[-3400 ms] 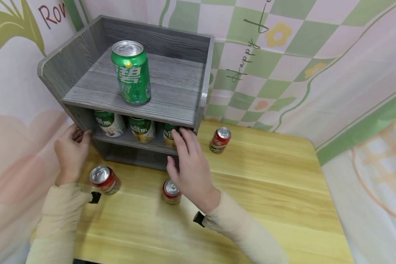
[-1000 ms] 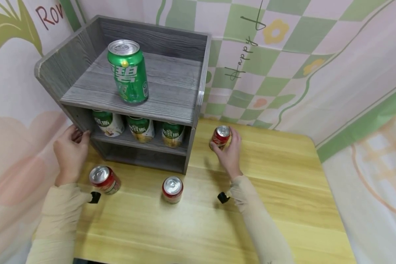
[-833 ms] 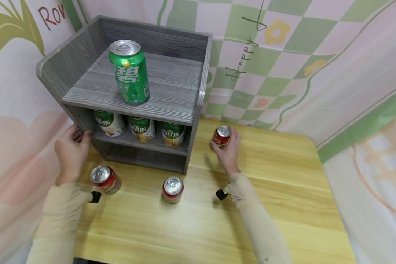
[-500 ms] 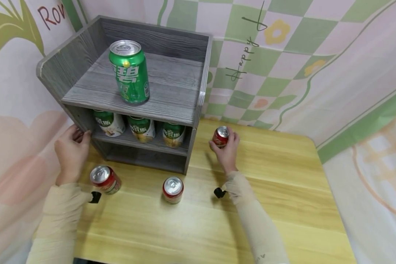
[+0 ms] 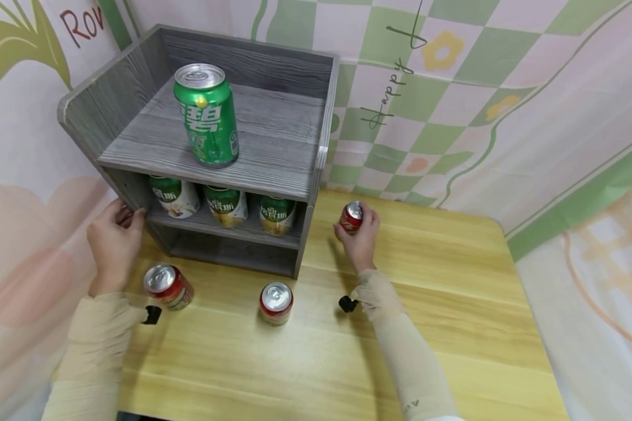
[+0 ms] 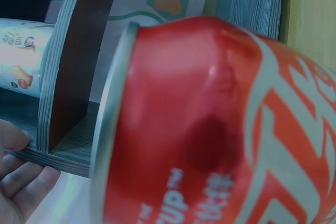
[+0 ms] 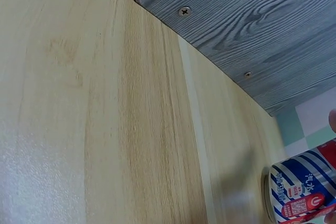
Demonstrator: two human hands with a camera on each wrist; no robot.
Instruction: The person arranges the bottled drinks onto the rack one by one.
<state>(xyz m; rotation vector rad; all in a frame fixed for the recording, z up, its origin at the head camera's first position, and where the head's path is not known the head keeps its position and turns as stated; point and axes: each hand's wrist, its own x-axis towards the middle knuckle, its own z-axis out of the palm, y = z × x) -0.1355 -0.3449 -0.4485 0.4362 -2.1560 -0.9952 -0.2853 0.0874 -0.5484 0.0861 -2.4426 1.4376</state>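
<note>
A small grey wooden shelf (image 5: 274,134) stands on the table at the left. My left hand (image 5: 114,240) pinches the front edge of its left side between thumb and fingers. Right of the shelf, my right hand (image 5: 362,237) grips a small red soda can (image 5: 350,220), thumb on its left and fingers on its far right. In the right wrist view the can's blue-and-white striped label (image 7: 304,184) shows close to the tabletop; most of that hand is out of frame. A red cola can (image 5: 176,289) stands near my left wrist, and a second red can (image 5: 276,310) in front of the shelf.
A green soda can (image 5: 213,126) stands on the top shelf. Three green-and-white cans, one of them the right-hand can (image 5: 277,216), line the middle shelf. Below is a low compartment (image 5: 232,254). Patterned cloth (image 5: 400,99) hangs behind the wooden table (image 5: 442,304).
My right hand has left the right-hand can on the middle shelf and moved right to the red soda can. Lately hand and can have shifted slightly left. My left hand stays put.
</note>
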